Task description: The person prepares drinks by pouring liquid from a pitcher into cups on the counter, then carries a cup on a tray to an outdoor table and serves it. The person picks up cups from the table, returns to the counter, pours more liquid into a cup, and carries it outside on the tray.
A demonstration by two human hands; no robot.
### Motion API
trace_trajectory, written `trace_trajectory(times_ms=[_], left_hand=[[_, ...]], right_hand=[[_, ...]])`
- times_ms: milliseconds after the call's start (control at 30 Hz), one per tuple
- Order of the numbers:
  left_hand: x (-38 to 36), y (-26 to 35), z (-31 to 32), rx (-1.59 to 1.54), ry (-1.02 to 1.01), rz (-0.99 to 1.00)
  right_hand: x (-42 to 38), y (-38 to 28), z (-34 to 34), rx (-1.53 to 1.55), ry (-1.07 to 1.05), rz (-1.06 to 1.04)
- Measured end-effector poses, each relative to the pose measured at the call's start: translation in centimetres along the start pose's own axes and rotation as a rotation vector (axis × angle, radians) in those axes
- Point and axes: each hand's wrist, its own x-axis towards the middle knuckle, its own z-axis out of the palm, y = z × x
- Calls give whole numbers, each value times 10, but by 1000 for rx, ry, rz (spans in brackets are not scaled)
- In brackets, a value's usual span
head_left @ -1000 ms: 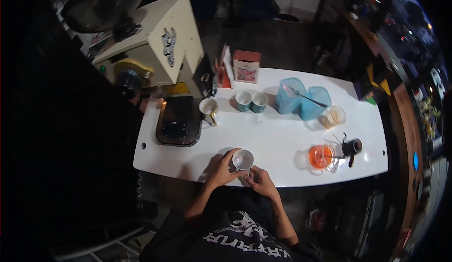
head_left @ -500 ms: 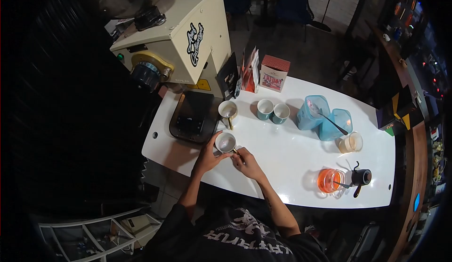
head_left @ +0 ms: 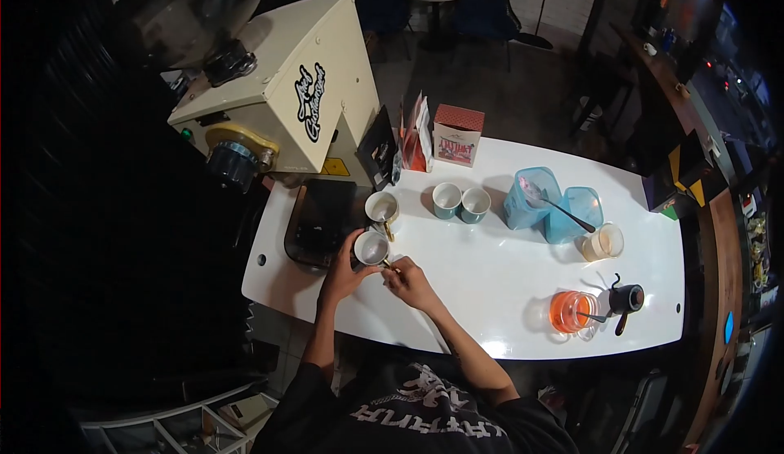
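Note:
A white mug (head_left: 372,248) with a gold handle is between my two hands, near the table's left front. My left hand (head_left: 341,274) is wrapped round its left side, thumb along the near side. With closed fingers, my right hand (head_left: 412,285) grips the handle at the mug's lower right. Just beyond stands a second white mug (head_left: 382,207), its gold handle pointing toward me. To the left lies a flat black scale (head_left: 320,221), its near right corner partly hidden by my left hand.
A cream grinder (head_left: 282,86) rises at the left. Two small teal cups (head_left: 446,200), a red-topped box (head_left: 458,134) and blue containers (head_left: 531,197) stand farther back. At right are a cream-coloured cup (head_left: 603,242), a glass jug of orange liquid (head_left: 574,312) and a black kettle (head_left: 626,298).
The view has shifted a little. My hands have brought the held mug slightly closer to the second mug and the scale, with both grips kept.

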Motion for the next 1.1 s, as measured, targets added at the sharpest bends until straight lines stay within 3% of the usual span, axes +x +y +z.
trace_trajectory(times_ms=[200, 267, 300, 400, 500, 667, 833, 900, 1000, 1033, 1100], left_hand=[[8, -6, -5, 29, 27, 1], [10, 1, -8, -10, -17, -47], [10, 1, -9, -14, -23, -43], [12, 7, -8, -43, 17, 67], [15, 62, -10, 23, 160, 265], [52, 89, 63, -249, 87, 477], [109, 38, 132, -88, 179, 313], [121, 29, 142, -4, 185, 248], [138, 12, 159, -186, 145, 268], [139, 11, 161, -47, 218, 309], [139, 12, 163, -69, 200, 270]], right_hand=[[-17, -6, -38, -121, 118, -98], [-23, -18, -66, -133, 125, 99], [-24, -13, -76, -178, 206, 40], [-21, 2, -107, -319, 402, 15], [-13, -4, -128, -412, 554, 87], [21, 29, -144, -501, 704, -61], [48, 48, -153, -350, 608, -173], [52, 49, -151, -275, 623, -116], [55, 58, -155, -266, 643, -96], [55, 61, -156, -285, 646, -92], [53, 58, -156, -307, 654, -91]])
